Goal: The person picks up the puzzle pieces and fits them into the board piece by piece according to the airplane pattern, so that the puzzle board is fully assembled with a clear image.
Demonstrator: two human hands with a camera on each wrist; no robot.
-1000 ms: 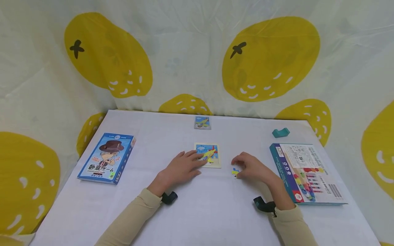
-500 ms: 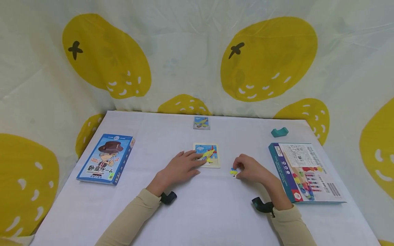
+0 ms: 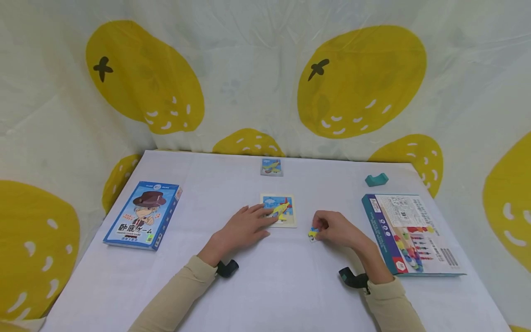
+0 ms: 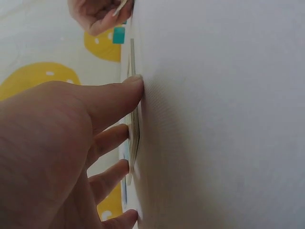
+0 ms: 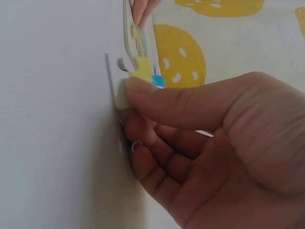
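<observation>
My left hand (image 3: 244, 228) lies with its fingers spread, their tips resting on the left part of a small square puzzle board (image 3: 295, 216). The board has a pale frame and a yellow and red airplane on blue. In the left wrist view, the thumb (image 4: 116, 100) touches down beside the board's near edge. To the board's right, my right hand (image 3: 338, 229) pinches a puzzle piece (image 3: 313, 234) between thumb and fingers. Yellow, blue and white show on this piece (image 5: 141, 67), which stands tilted close to the tablecloth. The fingers hide part of it.
Behind the board lies a small airplane picture card (image 3: 271, 167). A blue game box (image 3: 143, 214) sits at the left, and a larger flat box (image 3: 415, 235) at the right. Beyond that is a teal block (image 3: 376, 180). A fruit-patterned curtain (image 3: 265, 69) hangs behind the table.
My right hand has moved slightly left, and the puzzle piece in its fingers has turned and tilted. The left hand has stayed on the puzzle board.
</observation>
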